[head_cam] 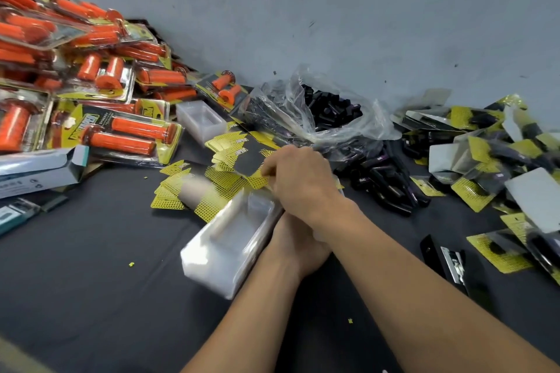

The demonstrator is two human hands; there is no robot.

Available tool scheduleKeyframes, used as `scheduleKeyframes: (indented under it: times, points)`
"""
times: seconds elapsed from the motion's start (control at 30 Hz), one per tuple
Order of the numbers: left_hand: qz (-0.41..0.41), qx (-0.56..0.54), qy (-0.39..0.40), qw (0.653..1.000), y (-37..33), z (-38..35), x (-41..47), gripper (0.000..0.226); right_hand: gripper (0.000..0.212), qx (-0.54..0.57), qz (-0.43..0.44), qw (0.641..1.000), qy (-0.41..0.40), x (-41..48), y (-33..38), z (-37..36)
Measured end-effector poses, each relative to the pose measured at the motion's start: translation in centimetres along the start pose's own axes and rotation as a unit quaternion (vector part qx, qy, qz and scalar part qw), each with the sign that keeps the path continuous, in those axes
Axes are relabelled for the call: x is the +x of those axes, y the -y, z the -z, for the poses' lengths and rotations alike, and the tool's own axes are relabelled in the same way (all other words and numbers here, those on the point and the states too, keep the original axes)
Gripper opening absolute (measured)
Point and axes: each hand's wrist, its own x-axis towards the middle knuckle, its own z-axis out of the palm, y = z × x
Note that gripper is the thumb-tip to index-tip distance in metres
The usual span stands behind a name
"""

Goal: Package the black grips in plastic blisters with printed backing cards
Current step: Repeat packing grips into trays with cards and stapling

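My right hand (pixel 300 182) reaches over the spread pile of yellow-and-black backing cards (pixel 224 160), and its curled fingers pinch the edge of one card (pixel 251 165). My left hand (pixel 298 247) lies under my right wrist against the end of a stack of clear plastic blisters (pixel 224 251); its fingers are hidden. Loose black grips (pixel 391 188) lie just right of my hands. More black grips fill an open clear plastic bag (pixel 330 112) behind them.
Packed black grips on yellow cards (pixel 485 157) are heaped at the right, with a stapler (pixel 451 263) in front. Packed orange grips (pixel 97 76) pile up at the left. A second blister stack (pixel 201 119) and grey boxes (pixel 36 168) sit nearby. A grey wall stands behind.
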Motion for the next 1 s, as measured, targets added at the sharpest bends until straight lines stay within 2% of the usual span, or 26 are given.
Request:
scheduleKeyframes:
  times: [0.03, 0.1, 0.17, 0.2, 0.27, 0.3, 0.4, 0.47, 0.57, 0.63, 0.67, 0.73, 0.8, 0.9, 1.0]
  points:
    - [0.033, -0.057, 0.042, 0.997, 0.0, 0.0, 0.2, 0.044, 0.024, 0.038, -0.005, 0.998, -0.045, -0.5, -0.6, 0.6]
    - [0.082, -0.115, 0.067, 0.988, -0.4, -0.3, -0.4, 0.043, 0.023, 0.129, -0.030, 0.971, -0.200, -1.7, -2.5, 2.3]
    - [0.082, -0.093, 0.073, 0.990, -0.4, -0.7, -0.6, 0.031, 0.021, 0.230, -0.106, 0.913, -0.321, -3.4, -5.2, 4.1]
    - [0.074, -0.066, 0.076, 0.992, -0.5, -1.0, -1.0, 0.029, 0.020, 0.318, -0.164, 0.867, -0.347, -4.2, -6.7, 4.8]
    - [0.075, -0.040, 0.065, 0.994, -0.4, -1.0, -0.8, 0.043, 0.018, 0.515, -0.257, 0.755, -0.314, -6.3, -8.9, 5.7]
    - [0.082, -0.047, 0.061, 0.994, -0.4, -1.1, -0.7, 0.045, 0.017, 0.571, -0.288, 0.715, -0.283, -7.6, -9.8, 5.7]
    - [0.088, -0.062, 0.048, 0.993, -0.4, -1.2, -0.7, 0.042, 0.021, 0.602, -0.346, 0.693, -0.193, -11.9, -12.2, 4.6]
    - [0.083, -0.077, 0.043, 0.993, -0.3, -1.3, -0.9, 0.043, 0.024, 0.662, -0.359, 0.639, -0.156, -13.3, -12.9, 4.2]
    - [0.070, -0.052, 0.055, 0.995, -0.2, -1.4, -1.2, 0.043, 0.017, 0.755, -0.345, 0.546, -0.112, -13.9, -13.1, 4.3]
    - [0.081, -0.066, 0.061, 0.993, -0.1, -1.3, -1.2, 0.049, 0.010, 0.788, -0.339, 0.511, -0.055, -14.1, -12.6, 4.5]
    - [0.084, -0.068, 0.059, 0.992, -0.1, -1.3, -1.1, 0.052, 0.015, 0.791, -0.330, 0.514, -0.019, -14.3, -12.2, 4.6]
    - [0.078, -0.054, 0.062, 0.994, 0.1, -1.2, -1.0, 0.055, 0.022, 0.769, -0.307, 0.559, 0.047, -14.5, -11.4, 4.4]
    - [0.059, -0.039, 0.063, 0.996, 0.3, -1.2, -0.8, 0.054, 0.020, 0.709, -0.300, 0.633, 0.082, -14.5, -10.5, 3.7]
    - [0.060, -0.033, 0.083, 0.994, 0.3, -1.0, -0.9, 0.057, 0.022, 0.560, -0.324, 0.759, 0.079, -14.5, -9.6, 2.1]
    - [0.085, -0.051, 0.107, 0.989, 0.3, -1.1, -1.0, 0.057, 0.038, 0.436, -0.342, 0.828, 0.079, -14.5, -9.4, 1.2]
